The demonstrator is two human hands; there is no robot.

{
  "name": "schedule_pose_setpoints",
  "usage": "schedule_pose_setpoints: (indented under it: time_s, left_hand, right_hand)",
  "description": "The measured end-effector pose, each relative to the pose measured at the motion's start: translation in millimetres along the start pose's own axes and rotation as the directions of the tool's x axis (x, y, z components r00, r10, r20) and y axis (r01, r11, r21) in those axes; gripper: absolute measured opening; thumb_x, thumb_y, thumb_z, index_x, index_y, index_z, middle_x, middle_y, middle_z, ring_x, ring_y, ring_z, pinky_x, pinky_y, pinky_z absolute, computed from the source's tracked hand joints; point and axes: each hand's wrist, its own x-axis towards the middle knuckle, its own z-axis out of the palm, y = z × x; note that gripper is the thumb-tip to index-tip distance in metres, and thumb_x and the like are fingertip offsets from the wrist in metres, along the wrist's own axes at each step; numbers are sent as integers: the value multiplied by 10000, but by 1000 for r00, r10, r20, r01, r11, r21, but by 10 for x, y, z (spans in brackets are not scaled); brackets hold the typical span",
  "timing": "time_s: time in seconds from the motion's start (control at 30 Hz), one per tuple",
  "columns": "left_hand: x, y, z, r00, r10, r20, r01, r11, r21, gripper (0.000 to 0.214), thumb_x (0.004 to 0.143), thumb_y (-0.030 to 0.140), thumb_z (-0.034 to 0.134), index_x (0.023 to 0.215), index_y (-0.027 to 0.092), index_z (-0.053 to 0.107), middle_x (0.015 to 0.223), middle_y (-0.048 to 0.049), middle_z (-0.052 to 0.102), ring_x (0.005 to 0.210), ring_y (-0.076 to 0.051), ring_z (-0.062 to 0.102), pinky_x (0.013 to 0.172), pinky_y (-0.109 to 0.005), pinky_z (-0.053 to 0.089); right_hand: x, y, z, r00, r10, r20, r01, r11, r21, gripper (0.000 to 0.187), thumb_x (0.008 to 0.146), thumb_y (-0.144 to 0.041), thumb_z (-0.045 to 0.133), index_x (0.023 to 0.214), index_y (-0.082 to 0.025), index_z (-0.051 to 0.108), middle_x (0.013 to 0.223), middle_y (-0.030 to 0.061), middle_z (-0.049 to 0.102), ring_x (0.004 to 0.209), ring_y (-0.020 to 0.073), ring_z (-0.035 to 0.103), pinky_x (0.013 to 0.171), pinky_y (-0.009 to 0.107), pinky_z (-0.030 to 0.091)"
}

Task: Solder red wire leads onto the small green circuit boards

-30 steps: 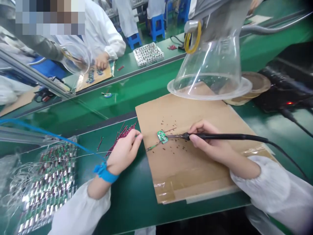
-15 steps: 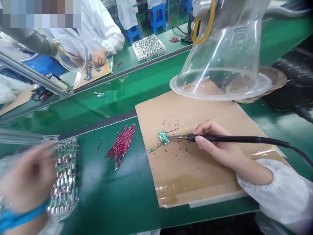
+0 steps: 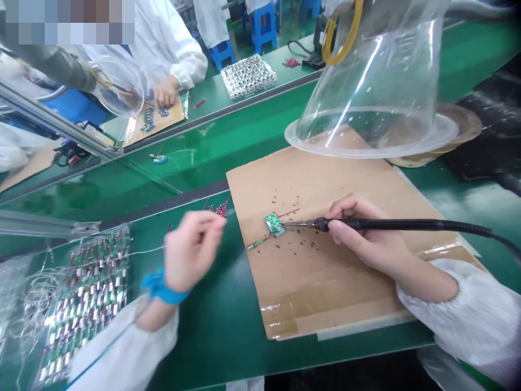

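My right hand (image 3: pixel 366 236) grips a soldering iron (image 3: pixel 391 224) like a pen. Its tip is at the right edge of a small green circuit board (image 3: pixel 275 225) lying on a cardboard sheet (image 3: pixel 325 288). From the board stick out a red wire (image 3: pixel 288 213) and a lead with a green, silver-ended piece (image 3: pixel 258 243). My left hand (image 3: pixel 195 247), with a blue wrist strap (image 3: pixel 165 288), is closed above the bench in front of a pile of red wires (image 3: pixel 220 207), mostly hidden. Thin solder wire (image 3: pixel 142 252) runs into it from a loose coil (image 3: pixel 44 296); its fingertips are blurred.
A clear fume hood (image 3: pixel 370 98) hangs over the cardboard's far edge. At left lies a tray of many small silver-and-green parts (image 3: pixel 87 304). Beyond the green divider, a co-worker's hand (image 3: pixel 166 92) works on another cardboard. Dark crumbs surround the board.
My left hand has swung right from over the parts tray to the red wires, uncovering the tray and coil. My right hand and the iron have barely moved.
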Motion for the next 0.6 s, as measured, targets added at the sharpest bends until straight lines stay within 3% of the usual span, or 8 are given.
schedule_pose_setpoints:
  time_s: [0.1,0.23,0.4,0.6]
  left_hand:
    - [105,135,212,986,149,74,-144,988,-58,117,1024,280,563,1007,191,637,737,14,677,564,-89,609,541,-202,465]
    - [239,234,392,939,297,174,-286,955,-83,108,1025,252,546,976,197,626,723,21,676,551,-93,604,504,-204,413]
    - [274,208,411,942,260,211,-236,963,-133,140,1031,273,533,944,197,613,661,44,613,524,-88,560,496,-199,399]
    - [226,223,346,939,274,207,-263,961,-81,102,1020,198,501,968,193,589,762,13,640,640,-109,598,595,-215,456]
  right_hand:
    - [9,-4,7,1000,10,4,-10,1000,-10,96,961,-331,649,952,-253,593,685,-11,605,564,142,566,491,287,437]
    - [17,-17,9,1000,17,-15,-17,1000,-20,86,964,-332,643,953,-261,596,685,-8,608,564,144,568,493,294,442]
    - [8,-10,-3,997,59,-41,-60,998,-36,138,948,-376,665,936,-255,600,698,5,621,582,156,590,486,298,450]
    - [-3,11,-19,999,49,-8,-49,997,-55,103,942,-335,673,944,-257,606,749,10,630,617,155,603,494,288,443]
